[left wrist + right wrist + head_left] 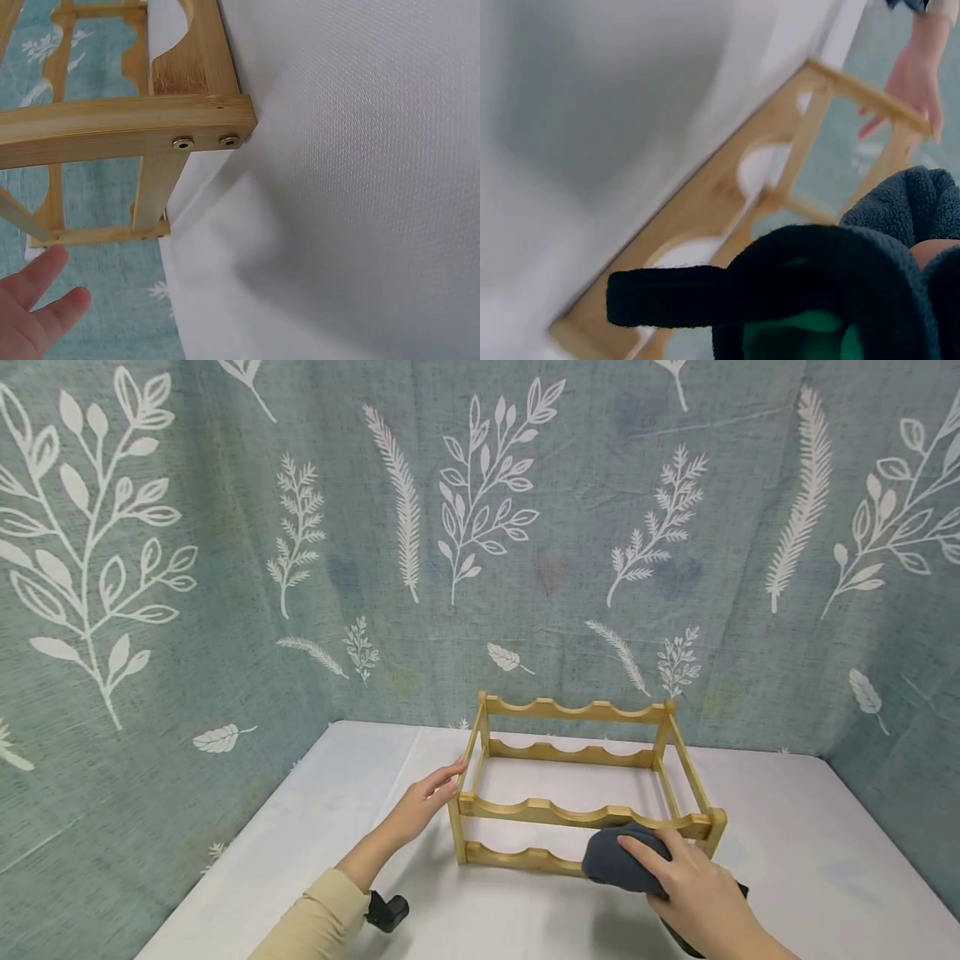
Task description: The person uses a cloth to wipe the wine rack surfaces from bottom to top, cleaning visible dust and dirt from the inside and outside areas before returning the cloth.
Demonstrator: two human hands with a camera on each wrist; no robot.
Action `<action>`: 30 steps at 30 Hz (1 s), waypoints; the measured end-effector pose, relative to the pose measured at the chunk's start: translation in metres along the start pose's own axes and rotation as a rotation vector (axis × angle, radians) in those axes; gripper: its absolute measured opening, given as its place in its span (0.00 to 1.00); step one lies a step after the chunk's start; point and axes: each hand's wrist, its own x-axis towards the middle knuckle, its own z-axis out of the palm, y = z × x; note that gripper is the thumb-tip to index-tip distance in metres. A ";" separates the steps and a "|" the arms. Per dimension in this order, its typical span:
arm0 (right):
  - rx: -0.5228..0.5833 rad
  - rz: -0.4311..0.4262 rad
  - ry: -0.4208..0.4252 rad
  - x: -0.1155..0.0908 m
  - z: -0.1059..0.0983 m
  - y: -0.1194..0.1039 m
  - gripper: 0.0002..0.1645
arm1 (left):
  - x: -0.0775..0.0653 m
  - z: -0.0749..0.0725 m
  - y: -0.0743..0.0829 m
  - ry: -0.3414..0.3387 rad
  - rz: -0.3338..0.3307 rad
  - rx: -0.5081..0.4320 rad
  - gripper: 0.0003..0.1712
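Note:
A light wooden rack [540, 811] with scalloped rails, like a wine rack, stands upright on the white table. My left hand [420, 806] reaches to its left side, fingertips at the upper side rail; in the left wrist view the fingers [64, 311] look extended. My right hand [697, 885] grips a bunched dark blue cloth [618, 862] in front of the rack's right front. The cloth overlaps the front rails in the head view. In the right wrist view the fuzzy cloth [900, 206] fills the lower right and hides most of the hand.
The white tabletop [480, 918] extends around the rack. Behind and to both sides hangs a grey-green curtain [540, 643] with white leaf prints. A small black device [387, 912] is at the left wrist.

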 end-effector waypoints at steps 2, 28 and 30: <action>-0.006 0.083 -0.047 -0.007 -0.002 0.011 0.42 | 0.000 0.000 0.000 0.000 0.008 -0.011 0.24; 0.068 -0.480 0.225 0.061 0.034 -0.105 0.38 | 0.009 -0.028 0.017 -0.219 -0.080 0.129 0.27; 0.037 -0.501 0.247 0.073 0.038 -0.118 0.37 | 0.009 -0.029 0.019 -0.235 -0.091 0.129 0.27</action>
